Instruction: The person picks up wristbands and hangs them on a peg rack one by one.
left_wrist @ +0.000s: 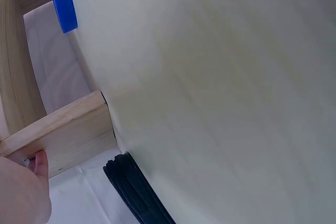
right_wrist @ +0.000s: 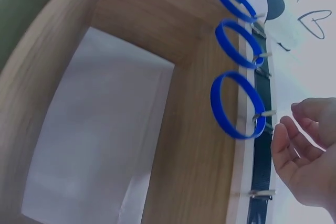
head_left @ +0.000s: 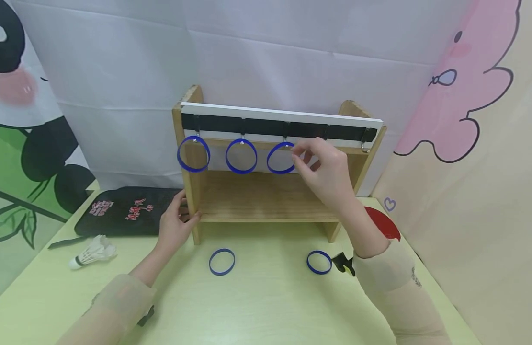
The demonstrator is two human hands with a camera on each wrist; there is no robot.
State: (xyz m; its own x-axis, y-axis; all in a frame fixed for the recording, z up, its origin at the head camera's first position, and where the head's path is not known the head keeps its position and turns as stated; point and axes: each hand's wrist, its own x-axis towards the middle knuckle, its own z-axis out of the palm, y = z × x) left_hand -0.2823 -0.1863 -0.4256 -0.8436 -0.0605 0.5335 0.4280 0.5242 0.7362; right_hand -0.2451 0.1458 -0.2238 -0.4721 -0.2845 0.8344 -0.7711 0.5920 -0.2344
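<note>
My left hand (head_left: 174, 225) grips the left side panel of a wooden shelf (head_left: 266, 191) low down, thumb at the front edge. Across the shelf's top runs a white board (head_left: 283, 113) with a black strip (head_left: 263, 127) and several metal hooks. Three blue rings hang from hooks: the left ring (head_left: 178, 154), the middle ring (head_left: 227, 155) and the third ring (head_left: 268, 160). Beside the third ring is my right hand (head_left: 328, 167), fingers loosely bent and holding nothing. The right wrist view shows its fingertips apart from that ring. A bare hook (head_left: 366, 147) shows at the board's right end.
Two more blue rings lie on the table, a left one (head_left: 210, 263) and a right one (head_left: 308, 263) next to a small black item (head_left: 343, 262). Left of the shelf are a black zip case (head_left: 115, 211) and a shuttlecock (head_left: 93, 250). A red object (head_left: 382, 223) lies behind the right forearm.
</note>
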